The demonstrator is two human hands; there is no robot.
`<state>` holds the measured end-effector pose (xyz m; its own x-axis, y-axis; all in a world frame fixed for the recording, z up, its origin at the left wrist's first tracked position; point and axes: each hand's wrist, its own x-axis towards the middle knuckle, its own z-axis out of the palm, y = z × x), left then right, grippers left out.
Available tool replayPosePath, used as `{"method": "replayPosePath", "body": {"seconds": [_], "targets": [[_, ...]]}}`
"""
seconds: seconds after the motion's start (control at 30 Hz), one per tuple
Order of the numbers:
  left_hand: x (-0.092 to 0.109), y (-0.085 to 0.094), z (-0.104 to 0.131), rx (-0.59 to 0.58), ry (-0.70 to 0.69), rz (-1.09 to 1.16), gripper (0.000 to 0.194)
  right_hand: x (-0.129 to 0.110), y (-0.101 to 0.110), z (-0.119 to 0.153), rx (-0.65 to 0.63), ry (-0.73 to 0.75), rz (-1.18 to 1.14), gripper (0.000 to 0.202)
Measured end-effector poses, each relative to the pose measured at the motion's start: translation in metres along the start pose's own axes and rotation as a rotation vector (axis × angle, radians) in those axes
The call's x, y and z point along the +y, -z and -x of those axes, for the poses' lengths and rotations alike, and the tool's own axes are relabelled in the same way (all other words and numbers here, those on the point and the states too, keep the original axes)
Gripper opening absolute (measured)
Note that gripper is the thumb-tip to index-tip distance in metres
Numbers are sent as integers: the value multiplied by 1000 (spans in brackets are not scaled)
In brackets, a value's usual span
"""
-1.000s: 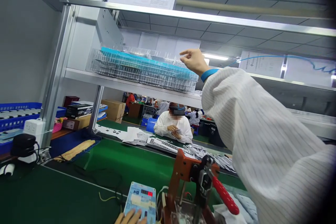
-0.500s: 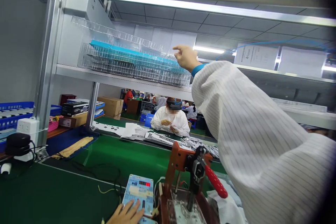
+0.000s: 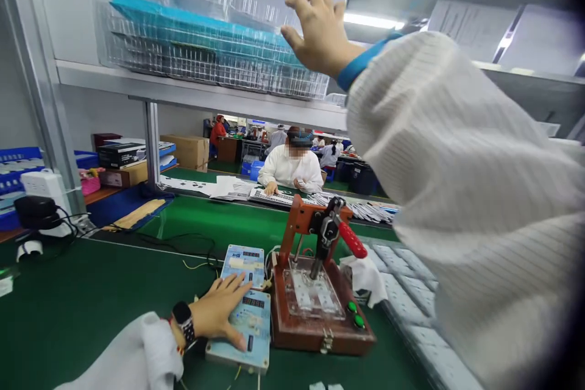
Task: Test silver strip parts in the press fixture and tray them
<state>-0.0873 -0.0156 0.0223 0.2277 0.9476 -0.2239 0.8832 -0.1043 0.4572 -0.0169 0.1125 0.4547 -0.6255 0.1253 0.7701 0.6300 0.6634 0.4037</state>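
My left hand (image 3: 222, 311) lies spread over two light-blue meter boxes. Its palm and thumb rest on the nearer meter box (image 3: 256, 320), while its fingertips reach the farther meter box (image 3: 244, 256). Raised high at the shelf, my right hand (image 3: 320, 30) has its fingers apart and holds nothing. It is just right of a stack of clear plastic trays (image 3: 205, 61) with a teal layer among them. Right of the meter boxes stands a brown test fixture (image 3: 320, 329) with a red-handled toggle clamp (image 3: 351, 239). White pieces lie under its clear plate (image 3: 315, 292).
White parts in clear trays (image 3: 420, 298) line the right side. A white power socket (image 3: 43, 186) and black cables are at left. Across the green bench, a person in white (image 3: 292, 167) handles printed sheets. A metal shelf edge (image 3: 205, 94) crosses above.
The view has tipped downward, bringing more of the bench into sight. My right hand's fingers have spread. The red digits on the farther meter box no longer show.
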Motion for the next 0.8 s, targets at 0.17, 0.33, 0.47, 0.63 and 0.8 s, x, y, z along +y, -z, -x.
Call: {"method": "replayPosePath", "body": {"seconds": [0.17, 0.33, 0.47, 0.63, 0.8], "targets": [[-10, 0, -3, 13, -12, -18, 108, -5, 26, 123, -34, 330, -184, 29], [20, -8, 6, 250, -88, -48, 61, 10, -11, 276, -197, 133, -692, 23], [97, -52, 22, 505, -325, -103, 36, 4, -44, 334, -127, -203, -1064, 48], [159, -118, 7, 321, -434, -89, 56, -20, -58, 341, 95, -315, -1177, 48], [159, -136, -25, 149, -308, -21, 83, -28, -68, 343, 254, -304, -1159, 35]]}}
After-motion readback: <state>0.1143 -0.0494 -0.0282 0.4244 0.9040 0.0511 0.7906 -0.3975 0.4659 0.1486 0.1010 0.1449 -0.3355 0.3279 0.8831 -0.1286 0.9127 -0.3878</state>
